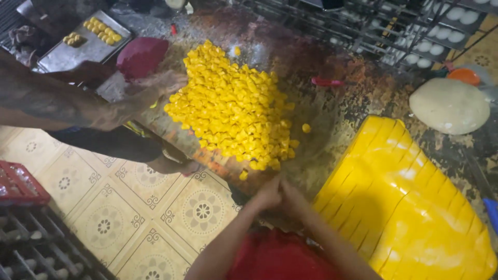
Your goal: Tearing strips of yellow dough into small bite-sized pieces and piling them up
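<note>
My left hand [267,196] and my right hand [296,199] are pressed palm to palm at the near edge of a worn table [342,109]. Whatever lies between the palms is hidden. Just beyond them is a big heap of small yellow dough pieces [228,109], with a few strays [306,127] beside it. A large yellow dough slab cut into strips [410,207] lies to the right of my hands. Another person's forearm reaches in from the left, and that hand [158,85] touches the heap's left edge.
A metal tray [78,52] with several yellow dough balls sits at the far left, next to a maroon lump [141,54]. A pale round dough [448,106], an orange lid [464,76] and wire racks [363,26] stand at the back right. A red crate [18,184] rests on the tiled floor.
</note>
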